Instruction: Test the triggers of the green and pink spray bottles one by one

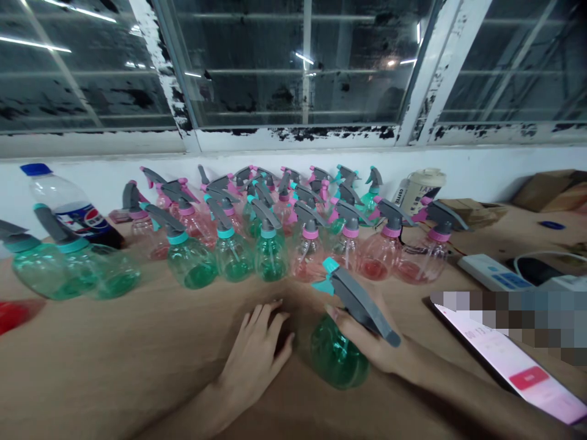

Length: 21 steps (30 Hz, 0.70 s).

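Observation:
A green spray bottle (339, 360) with a grey and turquoise trigger head stands slightly tilted near the front of the table. Around its neck, just under the grey head, my right hand (367, 342) is closed; part of the grip is hidden behind the spray head. To the left of that bottle my left hand (261, 339) rests over the tabletop with fingers apart, holding nothing. Farther back are rows of similar bottles, among them a green spray bottle (270, 260) and a pink spray bottle (306, 260).
A cola bottle (85, 208) with a blue cap stands at the back left. On the right lie a lit phone (499, 354), a white power strip (495, 273) and cardboard (550, 192). A lidded cup (424, 189) stands by the wall. Something red (16, 315) lies at the left edge.

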Each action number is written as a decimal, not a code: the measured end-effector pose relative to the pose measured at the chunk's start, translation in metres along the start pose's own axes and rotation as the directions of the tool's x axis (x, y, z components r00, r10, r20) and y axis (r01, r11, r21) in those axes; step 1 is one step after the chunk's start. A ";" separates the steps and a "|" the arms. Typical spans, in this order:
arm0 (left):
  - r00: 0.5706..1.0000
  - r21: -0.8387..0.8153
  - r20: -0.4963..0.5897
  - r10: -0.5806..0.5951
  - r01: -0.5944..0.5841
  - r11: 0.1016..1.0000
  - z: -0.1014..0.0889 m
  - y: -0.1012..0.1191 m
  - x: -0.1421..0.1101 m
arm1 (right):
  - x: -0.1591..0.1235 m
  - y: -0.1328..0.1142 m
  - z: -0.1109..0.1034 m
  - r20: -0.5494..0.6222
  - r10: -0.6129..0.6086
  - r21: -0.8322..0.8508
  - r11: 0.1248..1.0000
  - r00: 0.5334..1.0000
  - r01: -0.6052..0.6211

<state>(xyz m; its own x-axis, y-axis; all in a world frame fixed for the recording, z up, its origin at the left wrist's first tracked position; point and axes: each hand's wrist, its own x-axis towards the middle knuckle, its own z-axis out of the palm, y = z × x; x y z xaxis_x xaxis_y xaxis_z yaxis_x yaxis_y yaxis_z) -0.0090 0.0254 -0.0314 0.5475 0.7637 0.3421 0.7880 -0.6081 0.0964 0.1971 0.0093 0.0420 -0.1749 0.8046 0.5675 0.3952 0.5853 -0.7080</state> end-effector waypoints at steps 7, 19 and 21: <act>1.000 0.013 -0.009 0.010 -0.010 1.000 -0.001 0.001 0.001 | 0.002 -0.002 -0.001 0.013 0.005 0.037 0.999 1.000 -0.005; 1.000 0.005 0.024 0.000 -0.001 1.000 -0.001 0.001 0.001 | -0.003 0.005 0.002 0.026 0.018 0.023 1.000 0.999 -0.019; 1.000 -0.001 0.025 0.002 -0.002 1.000 -0.001 0.001 0.001 | -0.003 0.005 0.003 0.036 0.042 0.029 0.999 0.998 -0.043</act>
<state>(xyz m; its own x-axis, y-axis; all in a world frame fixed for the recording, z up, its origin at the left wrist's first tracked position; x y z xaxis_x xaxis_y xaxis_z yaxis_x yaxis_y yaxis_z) -0.0083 0.0250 -0.0297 0.5561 0.7675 0.3190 0.7864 -0.6101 0.0968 0.1972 0.0098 0.0354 -0.1900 0.8317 0.5217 0.3758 0.5525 -0.7440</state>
